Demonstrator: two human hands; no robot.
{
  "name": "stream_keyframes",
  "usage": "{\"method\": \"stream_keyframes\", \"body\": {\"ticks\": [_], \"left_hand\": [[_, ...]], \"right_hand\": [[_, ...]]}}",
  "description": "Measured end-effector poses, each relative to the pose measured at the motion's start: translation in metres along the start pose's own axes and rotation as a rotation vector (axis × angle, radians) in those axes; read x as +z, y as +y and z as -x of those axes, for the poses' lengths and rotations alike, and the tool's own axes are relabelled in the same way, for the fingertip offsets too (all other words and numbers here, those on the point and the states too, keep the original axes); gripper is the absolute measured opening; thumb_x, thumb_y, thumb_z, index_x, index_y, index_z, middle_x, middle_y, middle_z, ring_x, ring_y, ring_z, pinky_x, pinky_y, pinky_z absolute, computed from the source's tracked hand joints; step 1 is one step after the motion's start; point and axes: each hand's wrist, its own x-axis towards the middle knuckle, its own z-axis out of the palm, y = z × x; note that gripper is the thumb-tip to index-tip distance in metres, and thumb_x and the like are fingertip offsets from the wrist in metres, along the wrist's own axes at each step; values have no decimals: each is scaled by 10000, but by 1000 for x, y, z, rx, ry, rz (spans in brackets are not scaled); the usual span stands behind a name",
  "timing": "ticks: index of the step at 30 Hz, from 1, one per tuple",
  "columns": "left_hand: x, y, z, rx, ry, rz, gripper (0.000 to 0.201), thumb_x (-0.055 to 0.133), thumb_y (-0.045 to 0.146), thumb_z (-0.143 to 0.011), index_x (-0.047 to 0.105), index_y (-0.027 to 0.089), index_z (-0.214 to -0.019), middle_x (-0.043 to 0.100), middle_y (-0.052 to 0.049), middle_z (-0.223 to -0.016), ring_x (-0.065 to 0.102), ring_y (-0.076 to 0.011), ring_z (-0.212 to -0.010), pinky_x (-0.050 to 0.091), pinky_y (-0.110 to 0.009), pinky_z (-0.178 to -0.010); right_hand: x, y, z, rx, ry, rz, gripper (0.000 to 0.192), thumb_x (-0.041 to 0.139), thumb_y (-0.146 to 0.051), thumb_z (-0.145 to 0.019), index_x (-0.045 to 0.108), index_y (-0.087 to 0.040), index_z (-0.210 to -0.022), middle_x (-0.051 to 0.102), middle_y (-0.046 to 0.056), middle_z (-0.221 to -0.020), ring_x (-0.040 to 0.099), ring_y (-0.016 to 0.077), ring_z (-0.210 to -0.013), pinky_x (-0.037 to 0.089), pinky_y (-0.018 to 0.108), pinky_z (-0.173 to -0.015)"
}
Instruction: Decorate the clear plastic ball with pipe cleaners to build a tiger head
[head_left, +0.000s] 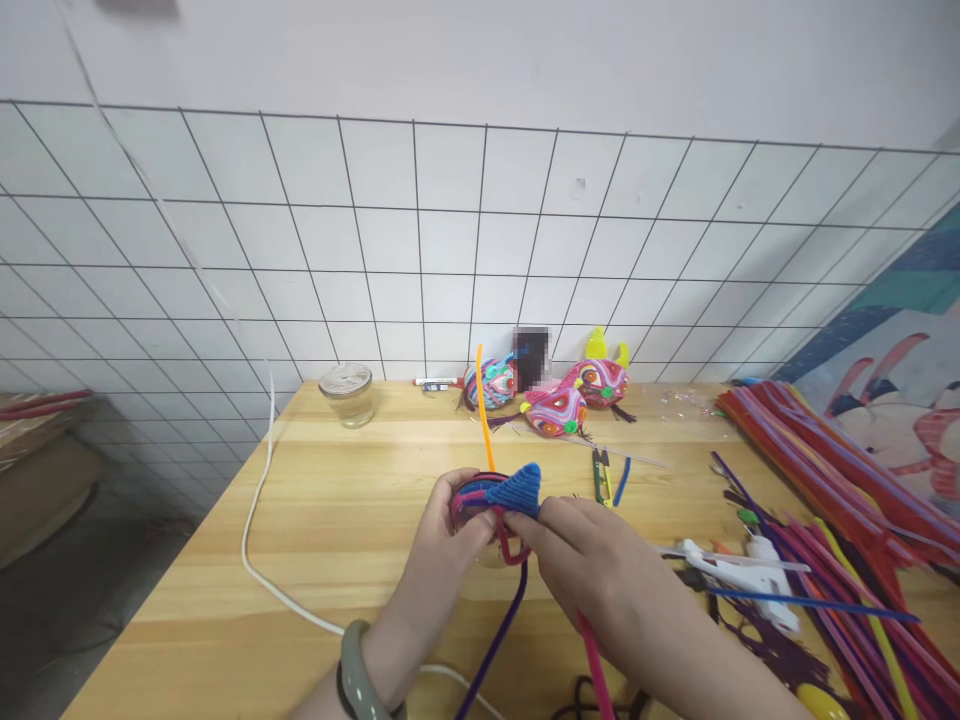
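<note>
Over the front middle of the table, my left hand (439,535) is closed around the side of a round craft piece (472,492) wrapped in coloured pipe cleaners. A blue, ear-like triangle (519,487) sticks out from its top right. My right hand (600,555) pinches at the piece's right side, with a pink pipe cleaner (594,660) running through it and trailing below; its fingertips are partly hidden. An orange pipe cleaner (485,415) rises behind the piece, and a dark purple pipe cleaner (499,635) hangs beneath it. The underside is mostly hidden by my hands.
Finished-looking wrapped figures (556,408) stand by the tiled wall. A lidded glass jar (346,395) is at back left. Thread snips (601,476), a white glue gun (739,572) and bundles of pipe cleaners (832,470) lie right. A white cable (259,480) crosses the left side.
</note>
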Motion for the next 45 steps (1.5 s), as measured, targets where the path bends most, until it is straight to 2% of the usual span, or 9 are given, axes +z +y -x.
{"method": "stream_keyframes", "body": {"ticks": [4,11,18,24,27,36,45], "left_hand": [[2,2,3,-58,-52,36,244,655,214,-748,554,193,-970,645,-23,-869,595,-139,-692,500,-295,-663],[1,4,3,-70,-96,40,206,578,224,-815,518,184,-1009,637,-22,-848,587,-137,-683,496,-291,-634],[1,3,2,-91,-64,-4,207,587,203,-793,509,185,-983,618,3,-789,566,-130,-629,488,-284,-579],[1,4,1,-85,-29,9,216,593,201,-771,528,188,-976,649,-8,-798,589,-135,-621,492,-289,-594],[1,6,1,-78,-16,14,207,588,200,-772,540,179,-972,659,-14,-794,586,-131,-624,493,-280,-595],[3,7,3,-76,5,6,211,599,216,-782,541,181,-982,667,-21,-860,613,-135,-683,506,-292,-653],[4,9,5,-108,25,-14,212,584,193,-771,532,170,-975,651,-6,-795,584,-113,-613,477,-242,-552]], "right_hand": [[4,2,2,-27,5,120,231,478,-110,-865,594,-150,-1061,593,65,-798,530,207,-684,424,326,-602],[6,4,3,-69,-52,213,332,510,-96,-836,543,-112,-1166,594,76,-815,526,204,-690,430,331,-619],[4,4,0,-77,-19,189,305,464,-88,-850,575,-122,-1132,607,87,-814,532,211,-694,424,329,-606],[12,9,6,-11,131,-20,265,397,-101,-915,581,-161,-1096,584,44,-745,521,170,-645,396,285,-567],[19,13,10,-11,198,-35,245,401,-114,-932,570,-171,-1100,589,39,-747,516,158,-632,396,288,-582],[15,9,9,-102,180,146,277,359,-150,-964,584,-90,-1116,594,74,-744,491,196,-667,405,342,-619],[19,14,8,-108,155,207,285,352,-175,-971,597,-115,-1104,566,50,-725,454,184,-634,346,323,-575]]}}
